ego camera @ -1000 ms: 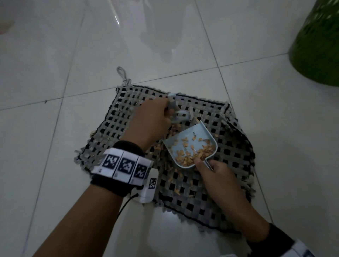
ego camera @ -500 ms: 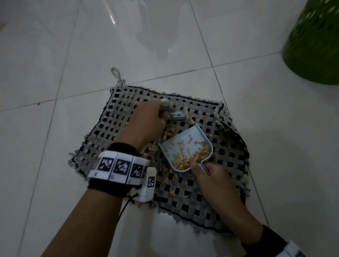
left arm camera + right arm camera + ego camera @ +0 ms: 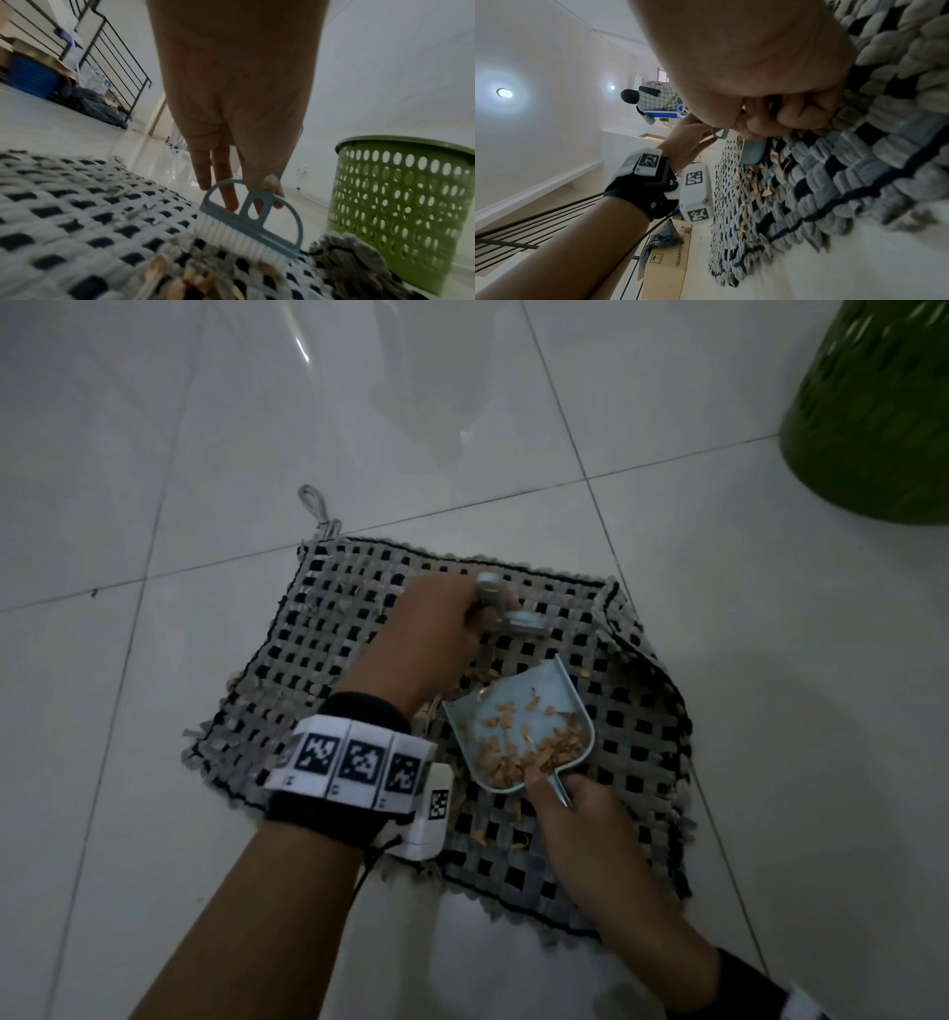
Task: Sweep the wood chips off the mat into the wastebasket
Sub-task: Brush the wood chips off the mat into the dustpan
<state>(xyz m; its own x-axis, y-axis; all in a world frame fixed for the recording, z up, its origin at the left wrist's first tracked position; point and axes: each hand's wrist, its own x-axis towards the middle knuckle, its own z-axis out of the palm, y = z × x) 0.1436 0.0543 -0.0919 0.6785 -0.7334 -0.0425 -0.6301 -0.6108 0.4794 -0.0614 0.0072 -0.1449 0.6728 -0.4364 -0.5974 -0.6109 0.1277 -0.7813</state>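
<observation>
Moved: compared with a second ago, the brush [image 3: 250, 225] sits nearer the top edge of the mat [image 3: 328, 629] and the dustpan [image 3: 518, 726] lies lower and further left in the head view.
Left hand [image 3: 436, 634]: thumb and fingers pinch the brush handle, bristles on the weave.
Right hand [image 3: 580, 814]: fist curled round the dustpan handle, which it mostly hides.
Wood chips [image 3: 534, 747]: most heaped in the dustpan, mid-frame; strays lie on the mat beside it.
Wastebasket [image 3: 873, 413]: green, perforated, cut off at upper right, well apart from the mat.
Hard to see: mat blurred in the left wrist view; brush half hidden in the head view.
Surface: glossy white floor tiles [image 3: 154, 454].
Room: black railing [image 3: 107, 60], white walls.
Writing: cardboard box [image 3: 666, 270] reads "QUANTITY"; wrist bands carry square black-and-white codes.
</observation>
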